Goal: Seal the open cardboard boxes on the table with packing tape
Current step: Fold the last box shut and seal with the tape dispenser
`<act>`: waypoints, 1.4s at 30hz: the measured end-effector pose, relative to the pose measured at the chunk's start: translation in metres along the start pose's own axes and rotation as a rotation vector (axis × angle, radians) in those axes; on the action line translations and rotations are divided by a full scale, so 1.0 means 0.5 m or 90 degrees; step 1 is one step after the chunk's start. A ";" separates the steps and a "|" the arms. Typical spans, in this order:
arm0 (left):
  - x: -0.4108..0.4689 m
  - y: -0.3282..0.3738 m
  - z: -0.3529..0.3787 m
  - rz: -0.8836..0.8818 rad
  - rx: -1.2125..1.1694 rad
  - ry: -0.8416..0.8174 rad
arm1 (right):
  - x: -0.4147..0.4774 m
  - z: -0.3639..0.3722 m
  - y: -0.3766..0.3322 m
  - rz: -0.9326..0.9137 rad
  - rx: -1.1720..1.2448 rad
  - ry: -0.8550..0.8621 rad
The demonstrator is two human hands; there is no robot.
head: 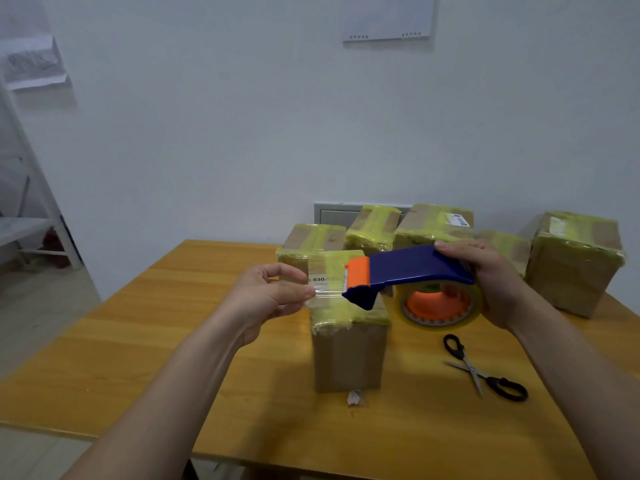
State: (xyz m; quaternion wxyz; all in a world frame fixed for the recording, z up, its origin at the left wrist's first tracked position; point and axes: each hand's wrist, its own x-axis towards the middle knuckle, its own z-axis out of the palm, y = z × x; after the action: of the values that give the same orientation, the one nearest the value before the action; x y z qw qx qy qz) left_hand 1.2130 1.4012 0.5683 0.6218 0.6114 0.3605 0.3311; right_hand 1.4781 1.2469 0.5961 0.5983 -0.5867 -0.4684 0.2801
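Head view: the box (349, 355) I'm working on stands mid-table, long axis upright, its top already wrapped in yellowish tape. Just above that top, the left hand (266, 299) pinches the free end of the clear strip (327, 296). The right hand (491, 282) grips the dispenser (412, 268) — strip stretched left to right, left hand nearer the box. I'd lower it next. Scissors (481, 368) lie right of the box and more boxes (433, 223) crowd behind — open table (138, 341) lies left.

We see black-handled steel scissors (470, 368) lying open at lower right, a white perforated paper sheet (388, 17) on the wall at top, and a white metal rack (24, 227) at far left.
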 end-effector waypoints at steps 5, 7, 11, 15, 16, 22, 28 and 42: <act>-0.031 0.010 0.021 0.045 0.100 -0.018 | 0.001 -0.021 -0.028 -0.036 -0.046 -0.041; -0.039 0.010 0.026 0.054 0.141 -0.021 | 0.000 -0.024 -0.036 -0.051 -0.064 -0.060; -0.049 0.000 0.037 0.078 0.230 0.010 | -0.006 -0.016 -0.040 -0.078 -0.107 -0.092; -0.055 -0.012 0.043 0.122 0.349 0.051 | -0.008 -0.010 -0.035 -0.087 -0.124 -0.103; -0.055 -0.013 0.044 0.128 0.370 0.059 | -0.008 -0.009 -0.036 -0.090 -0.133 -0.104; -0.052 -0.017 0.048 0.131 0.426 0.086 | -0.001 -0.006 -0.040 -0.088 -0.185 -0.112; -0.047 -0.010 0.053 0.151 0.584 0.112 | 0.009 0.004 -0.036 -0.069 -0.225 -0.135; -0.002 0.033 0.011 -0.040 0.585 -0.052 | 0.039 -0.001 -0.029 -0.024 -0.204 -0.162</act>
State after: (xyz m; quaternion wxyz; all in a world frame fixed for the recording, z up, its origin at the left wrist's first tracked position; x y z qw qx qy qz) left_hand 1.2179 1.3980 0.5846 0.3101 0.8248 0.4634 0.0936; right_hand 1.4832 1.2620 0.6144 0.4384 -0.6253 -0.5898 0.2626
